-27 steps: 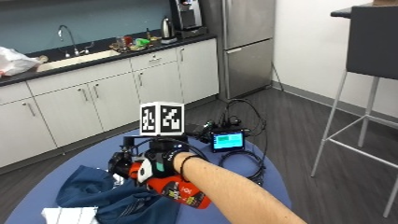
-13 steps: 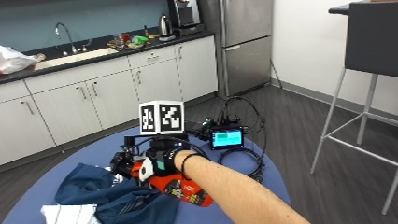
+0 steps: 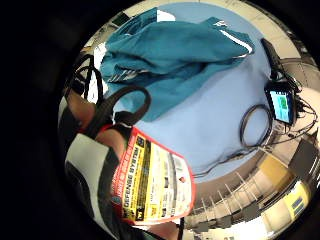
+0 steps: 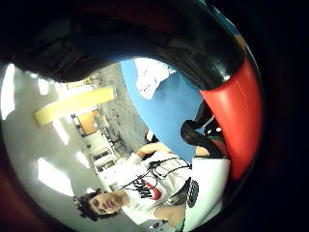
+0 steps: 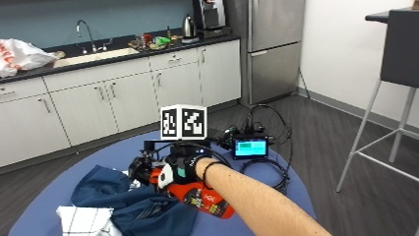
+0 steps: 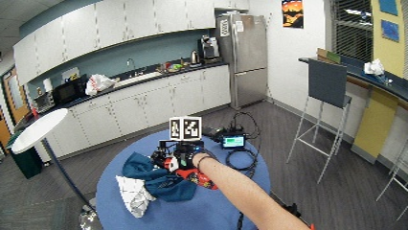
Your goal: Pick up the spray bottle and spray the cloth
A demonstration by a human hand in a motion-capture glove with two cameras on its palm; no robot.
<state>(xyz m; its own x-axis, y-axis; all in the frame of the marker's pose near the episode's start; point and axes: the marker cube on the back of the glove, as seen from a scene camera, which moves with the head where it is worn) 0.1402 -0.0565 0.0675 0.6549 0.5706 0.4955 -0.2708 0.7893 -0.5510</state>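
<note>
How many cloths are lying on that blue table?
2: a dark blue cloth crumpled beside the gloved right hand, which holds the red spray bottle, and a white checked cloth at the table's near edge. Others may be hidden underneath.

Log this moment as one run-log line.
phase: bottle in hand | right hand: grips spray bottle | nozzle: faces blue cloth | spray: not visible | surface: blue table

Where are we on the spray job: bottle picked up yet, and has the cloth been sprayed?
Pickup looks done: the right hand grips the red spray bottle, which seems held above the blue table with its nozzle end toward the dark blue cloth. In hand: aiming at that cloth, bunched beside a white checked cloth. Left: the spraying itself; no mist or wet patch shows, so I cannot confirm any spray yet.
</note>
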